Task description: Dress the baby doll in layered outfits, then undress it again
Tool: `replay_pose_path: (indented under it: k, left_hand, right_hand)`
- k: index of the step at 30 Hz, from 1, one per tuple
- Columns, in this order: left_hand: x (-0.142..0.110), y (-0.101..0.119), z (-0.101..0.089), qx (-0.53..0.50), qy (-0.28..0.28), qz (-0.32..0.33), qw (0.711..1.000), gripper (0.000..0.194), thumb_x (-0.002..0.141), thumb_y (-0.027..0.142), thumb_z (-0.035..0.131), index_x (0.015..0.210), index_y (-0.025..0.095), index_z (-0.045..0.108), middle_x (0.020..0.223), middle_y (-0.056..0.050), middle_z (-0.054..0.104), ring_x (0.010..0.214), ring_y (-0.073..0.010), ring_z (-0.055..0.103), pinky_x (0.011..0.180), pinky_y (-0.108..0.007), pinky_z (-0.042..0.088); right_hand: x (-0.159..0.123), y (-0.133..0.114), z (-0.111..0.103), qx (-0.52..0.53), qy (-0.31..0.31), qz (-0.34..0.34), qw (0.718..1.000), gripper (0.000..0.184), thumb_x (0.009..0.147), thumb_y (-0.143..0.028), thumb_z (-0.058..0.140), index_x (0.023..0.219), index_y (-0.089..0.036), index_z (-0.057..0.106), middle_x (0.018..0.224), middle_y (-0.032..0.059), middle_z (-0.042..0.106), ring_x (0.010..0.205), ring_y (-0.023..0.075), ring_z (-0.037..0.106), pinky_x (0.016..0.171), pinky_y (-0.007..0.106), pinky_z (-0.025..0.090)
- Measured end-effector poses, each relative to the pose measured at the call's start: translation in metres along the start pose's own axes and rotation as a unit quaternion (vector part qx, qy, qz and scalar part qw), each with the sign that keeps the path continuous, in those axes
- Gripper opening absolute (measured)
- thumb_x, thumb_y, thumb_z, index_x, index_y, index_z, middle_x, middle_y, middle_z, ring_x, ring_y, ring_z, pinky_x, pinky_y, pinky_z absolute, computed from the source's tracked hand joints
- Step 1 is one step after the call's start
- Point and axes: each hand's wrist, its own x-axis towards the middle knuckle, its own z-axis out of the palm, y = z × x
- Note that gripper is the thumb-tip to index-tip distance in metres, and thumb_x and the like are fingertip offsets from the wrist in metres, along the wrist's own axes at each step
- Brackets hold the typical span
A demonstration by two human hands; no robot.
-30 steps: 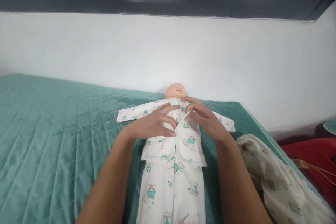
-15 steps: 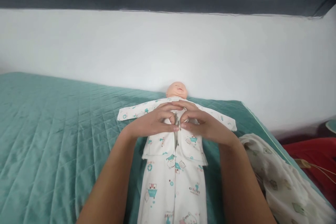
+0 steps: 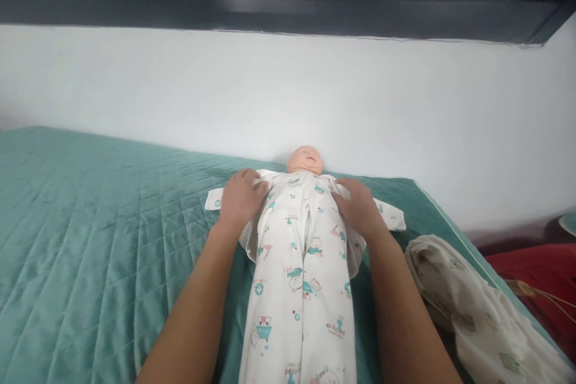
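A baby doll (image 3: 305, 159) lies on its back on a teal quilted bed (image 3: 90, 216), head toward the white wall. It wears a white printed top and trousers (image 3: 301, 252), and the top's front is closed down the middle. My left hand (image 3: 240, 198) rests on the doll's shoulder at the left of the picture, fingers curled over the cloth. On the shoulder at the right lies my right hand (image 3: 357, 204), palm down, fingers on the cloth. Both sleeves stick out sideways past my hands.
A crumpled cream printed cloth (image 3: 472, 306) lies on the bed's right edge beside my right forearm. Red fabric (image 3: 535, 276) lies beyond the bed at right. A white wall and a dark window frame (image 3: 288, 6) stand behind the doll's head.
My hands were together at the middle of the doll's chest, pinching the front of the top. They have now parted and moved out to the two shoulders.
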Motion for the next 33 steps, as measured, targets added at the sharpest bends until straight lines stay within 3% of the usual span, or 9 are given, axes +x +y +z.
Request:
replay_pose_path:
  k: [2,4,8,14,17,20,23,27,33]
  left_hand:
    - [0.0,0.006,0.015,-0.011,0.0,0.057,0.998,0.03,0.093,0.038,0.046,0.114,0.023,0.061,0.126,-0.007,0.062,0.115,-0.0258,0.056,0.101,-0.039,0.042]
    - [-0.001,0.008,0.024,0.012,0.01,0.065,0.998,0.031,0.095,0.035,0.043,0.118,0.023,0.06,0.124,-0.008,0.064,0.115,-0.0253,0.056,0.101,-0.039,0.04]
    - [0.003,-0.003,0.027,0.055,0.018,0.037,0.998,0.029,0.094,0.027,0.04,0.114,0.024,0.062,0.114,-0.008,0.068,0.109,-0.0253,0.06,0.092,-0.037,0.043]
    - [0.009,-0.042,0.021,0.021,0.007,-0.074,0.997,0.027,0.093,0.028,0.042,0.109,0.028,0.063,0.115,-0.002,0.071,0.104,-0.0225,0.064,0.08,-0.031,0.045]
    - [0.005,-0.048,0.025,-0.01,0.025,-0.063,0.998,0.026,0.094,0.029,0.042,0.11,0.026,0.063,0.113,-0.004,0.071,0.104,-0.0213,0.064,0.083,-0.03,0.045]
    - [-0.001,-0.043,0.028,-0.007,0.038,-0.044,0.998,0.029,0.094,0.026,0.041,0.114,0.023,0.062,0.113,-0.007,0.07,0.105,-0.0229,0.064,0.086,-0.033,0.044]
    - [-0.005,-0.036,0.027,-0.002,0.041,-0.022,0.999,0.031,0.095,0.024,0.037,0.116,0.022,0.061,0.113,-0.008,0.069,0.106,-0.0241,0.063,0.089,-0.035,0.043]
    - [-0.007,-0.031,0.028,0.006,0.046,-0.012,0.999,0.032,0.097,0.032,0.036,0.114,0.021,0.06,0.107,-0.009,0.07,0.105,-0.0276,0.062,0.091,-0.041,0.041]
    - [-0.004,-0.03,0.032,0.005,0.036,-0.03,0.999,0.029,0.094,0.031,0.041,0.113,0.022,0.06,0.109,-0.008,0.07,0.106,-0.0268,0.061,0.093,-0.041,0.039]
  right_hand:
    - [-0.001,0.0,0.007,-0.016,-0.038,-0.005,0.999,0.039,0.082,-0.033,0.049,0.118,-0.025,0.063,0.124,0.0099,0.063,0.119,0.0312,0.053,0.104,0.052,0.038]
    - [-0.001,0.004,0.011,-0.03,-0.047,-0.012,0.998,0.043,0.081,-0.025,0.047,0.121,-0.025,0.063,0.128,0.0092,0.062,0.121,0.0312,0.052,0.105,0.053,0.037]
    - [0.0,0.019,0.013,-0.033,-0.025,-0.021,0.999,0.051,0.075,-0.017,0.044,0.12,-0.027,0.065,0.129,0.0065,0.063,0.121,0.0289,0.054,0.107,0.049,0.037]
    - [0.0,0.037,0.014,-0.012,0.078,0.106,0.991,0.051,0.074,-0.018,0.039,0.117,-0.019,0.067,0.122,0.0105,0.067,0.115,0.0299,0.059,0.101,0.049,0.042]
    - [-0.004,0.021,0.014,-0.012,0.096,0.073,0.993,0.053,0.074,-0.02,0.041,0.122,-0.018,0.063,0.128,0.0119,0.063,0.121,0.0304,0.054,0.106,0.05,0.038]
    - [-0.012,-0.014,0.012,0.056,0.099,0.03,0.993,0.047,0.08,-0.027,0.046,0.125,-0.02,0.06,0.133,0.0105,0.06,0.125,0.0288,0.052,0.107,0.049,0.038]
    - [-0.012,-0.058,0.012,0.102,0.02,-0.022,0.994,0.041,0.085,-0.035,0.05,0.123,-0.024,0.059,0.132,0.0076,0.061,0.123,0.0268,0.054,0.106,0.047,0.04]
    - [0.01,-0.107,0.027,-0.03,-0.161,-0.128,0.978,0.039,0.087,-0.038,0.051,0.121,-0.023,0.061,0.133,0.0103,0.06,0.125,0.0313,0.053,0.101,0.048,0.042]
    - [0.048,-0.153,0.07,-0.286,-0.34,-0.245,0.862,0.035,0.086,-0.031,0.053,0.115,-0.014,0.06,0.123,0.0186,0.061,0.103,0.0307,0.063,0.079,0.038,0.048]
